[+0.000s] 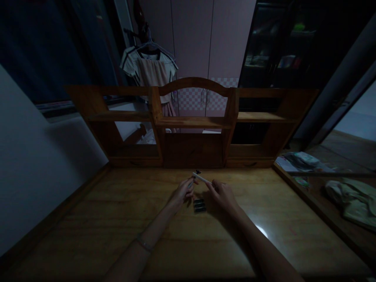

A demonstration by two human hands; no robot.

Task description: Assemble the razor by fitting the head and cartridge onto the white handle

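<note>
My right hand [221, 193] is closed around a slim white stick [202, 178] that points left and away from me. My left hand [182, 192] is closed in a pinch close to the stick's far end. Something small and pale shows at its fingertips, too dim to name. A small black piece [198, 171] appears just beyond the stick's tip; whether it touches the stick I cannot tell. Between my hands and nearer to me, a few small dark blocks [199, 205] lie side by side on the wooden desk [141, 235].
A wooden shelf unit [192, 123] stands along the desk's back edge. Clothes on a hanger [149, 64] hang behind it, before a pale wardrobe [192, 35]. To the right, beyond the desk's raised edge, lie papers [305, 158] and a light cloth [355, 199]. The room is dim.
</note>
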